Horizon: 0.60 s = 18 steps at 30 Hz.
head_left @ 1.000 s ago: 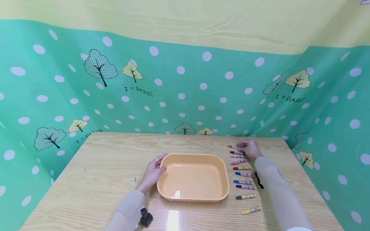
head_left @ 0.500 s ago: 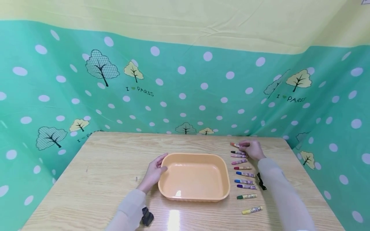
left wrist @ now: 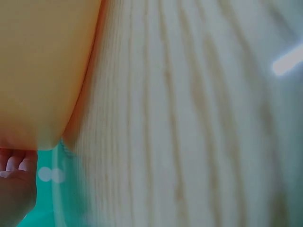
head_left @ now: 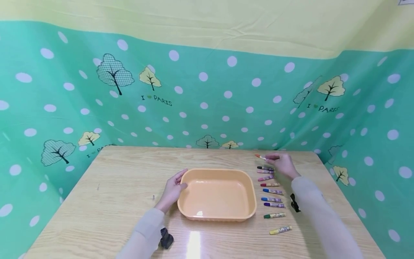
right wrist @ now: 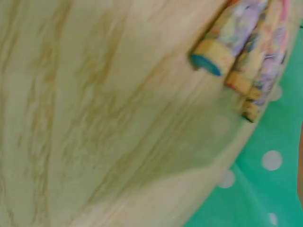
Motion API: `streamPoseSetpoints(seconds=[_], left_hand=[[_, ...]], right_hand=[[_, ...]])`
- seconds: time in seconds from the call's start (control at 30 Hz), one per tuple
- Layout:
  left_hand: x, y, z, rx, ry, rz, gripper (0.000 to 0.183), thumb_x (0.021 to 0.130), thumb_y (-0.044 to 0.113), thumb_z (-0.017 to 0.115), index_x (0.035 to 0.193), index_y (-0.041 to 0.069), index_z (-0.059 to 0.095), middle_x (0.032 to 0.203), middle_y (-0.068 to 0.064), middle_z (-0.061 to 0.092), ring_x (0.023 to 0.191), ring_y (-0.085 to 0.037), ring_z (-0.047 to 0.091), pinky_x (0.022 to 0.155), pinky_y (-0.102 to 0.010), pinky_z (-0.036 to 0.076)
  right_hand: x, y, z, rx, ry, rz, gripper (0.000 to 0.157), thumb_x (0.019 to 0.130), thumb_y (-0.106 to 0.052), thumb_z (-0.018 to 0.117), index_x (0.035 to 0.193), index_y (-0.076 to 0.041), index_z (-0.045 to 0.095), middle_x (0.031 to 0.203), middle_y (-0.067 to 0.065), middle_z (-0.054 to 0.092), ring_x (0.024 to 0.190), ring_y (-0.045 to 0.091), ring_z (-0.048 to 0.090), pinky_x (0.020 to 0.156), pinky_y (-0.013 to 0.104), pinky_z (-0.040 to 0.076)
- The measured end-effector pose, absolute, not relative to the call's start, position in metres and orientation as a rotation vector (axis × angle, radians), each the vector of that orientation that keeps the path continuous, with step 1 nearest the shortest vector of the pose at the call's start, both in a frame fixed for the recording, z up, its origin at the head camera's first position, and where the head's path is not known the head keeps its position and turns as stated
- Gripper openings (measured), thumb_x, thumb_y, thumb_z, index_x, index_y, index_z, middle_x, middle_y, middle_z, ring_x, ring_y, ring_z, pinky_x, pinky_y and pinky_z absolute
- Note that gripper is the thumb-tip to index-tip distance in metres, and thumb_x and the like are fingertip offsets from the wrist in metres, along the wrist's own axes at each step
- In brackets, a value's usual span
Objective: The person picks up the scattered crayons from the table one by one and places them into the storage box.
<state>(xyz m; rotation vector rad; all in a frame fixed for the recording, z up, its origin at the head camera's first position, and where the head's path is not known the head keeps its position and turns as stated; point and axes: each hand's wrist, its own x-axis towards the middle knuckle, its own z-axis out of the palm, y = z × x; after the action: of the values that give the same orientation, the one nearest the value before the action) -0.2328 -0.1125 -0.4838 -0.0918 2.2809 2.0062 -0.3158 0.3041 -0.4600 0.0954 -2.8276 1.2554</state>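
An orange crayon point(head_left: 260, 157) is pinched by the fingers of my right hand point(head_left: 282, 164), beyond the far end of a column of crayons. My left hand point(head_left: 172, 190) grips the left rim of a peach plastic tray point(head_left: 216, 199), thumb over the edge; the tray holds nothing. In the left wrist view, part of that hand point(left wrist: 18, 184) shows beside the tray's wall point(left wrist: 42, 71). The right wrist view catches the ends of several crayons point(right wrist: 232, 33), blurred; the right hand is barely in that view.
Right of the tray, crayons lie in a column: black point(head_left: 266, 168), pinks, red point(head_left: 270, 185), blues point(head_left: 272, 191), purple point(head_left: 274, 205), green point(head_left: 274, 216) and yellow point(head_left: 280, 230). Black straps point(head_left: 166, 238) hang near both wrists. A green dotted curtain point(head_left: 207, 100) backs the wooden table point(head_left: 106, 201).
My right hand has lifted the orange crayon and moved it slightly away, toward the far table edge. The left hand still holds the tray in the same place.
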Motion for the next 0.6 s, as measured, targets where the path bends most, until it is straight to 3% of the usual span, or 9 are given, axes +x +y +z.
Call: streamPoseSetpoints(seconds=[0.23, 0.33, 0.43, 0.6], left_hand=[[-0.232, -0.111, -0.482, -0.063, 2.275, 2.009, 0.058, 0.082, -0.007, 0.049, 0.137, 0.006, 0.041, 0.135, -0.020, 0.047, 0.117, -0.033, 0.052, 0.092, -0.035, 0.051], [-0.232, -0.112, -0.482, -0.071, 2.274, 2.012, 0.058, 0.081, -0.008, 0.049, 0.137, 0.006, 0.041, 0.134, -0.021, 0.047, 0.116, -0.033, 0.052, 0.092, -0.034, 0.051], [-0.232, -0.113, -0.482, -0.084, 2.273, 2.015, 0.058, 0.081, -0.008, 0.049, 0.137, 0.006, 0.041, 0.134, -0.020, 0.047, 0.117, -0.033, 0.052, 0.093, -0.034, 0.050], [-0.232, -0.112, -0.483, -0.078, 2.271, 2.020, 0.057, 0.082, -0.007, 0.049, 0.137, 0.005, 0.041, 0.135, -0.021, 0.047, 0.118, -0.033, 0.051, 0.094, -0.035, 0.049]], right_hand=[[-0.298, 0.289, -0.437, 0.124, -2.753, 1.353, 0.031, 0.082, -0.017, 0.066, 0.109, -0.002, 0.065, 0.108, 0.018, 0.065, 0.085, 0.012, 0.063, 0.079, 0.037, 0.057], [-0.292, 0.278, -0.427, 0.125, -2.749, 1.426, 0.034, 0.082, -0.019, 0.067, 0.111, -0.002, 0.064, 0.110, 0.018, 0.065, 0.083, 0.006, 0.063, 0.080, 0.033, 0.057], [-0.287, 0.264, -0.420, 0.147, -2.741, 1.511, 0.035, 0.082, -0.020, 0.067, 0.112, -0.003, 0.064, 0.110, 0.018, 0.065, 0.083, 0.006, 0.064, 0.079, 0.029, 0.057], [-0.278, 0.240, -0.415, 0.190, -2.725, 1.641, 0.035, 0.080, -0.021, 0.069, 0.110, -0.003, 0.066, 0.108, 0.017, 0.066, 0.084, 0.011, 0.065, 0.073, 0.034, 0.059]])
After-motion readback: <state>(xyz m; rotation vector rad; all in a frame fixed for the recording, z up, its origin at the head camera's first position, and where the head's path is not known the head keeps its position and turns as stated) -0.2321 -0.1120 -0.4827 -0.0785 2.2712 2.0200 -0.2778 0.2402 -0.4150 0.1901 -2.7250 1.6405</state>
